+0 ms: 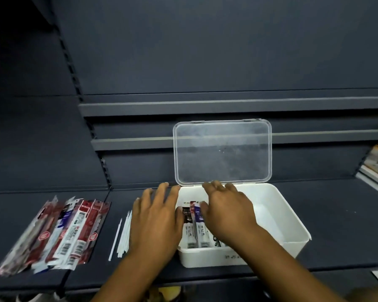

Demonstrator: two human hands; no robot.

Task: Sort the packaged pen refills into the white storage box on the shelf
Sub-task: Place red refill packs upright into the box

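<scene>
Refill packs lined up in left end of white storage box; spare pile well left of box. Left hand against box's left wall, right hand over packs, fingers released, grasping nothing. Brace box, press packs flush left, keep parallel.

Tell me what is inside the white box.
Refill packets lie at the left end of the white box, labels up. The right hand covers any beneath it.
</scene>
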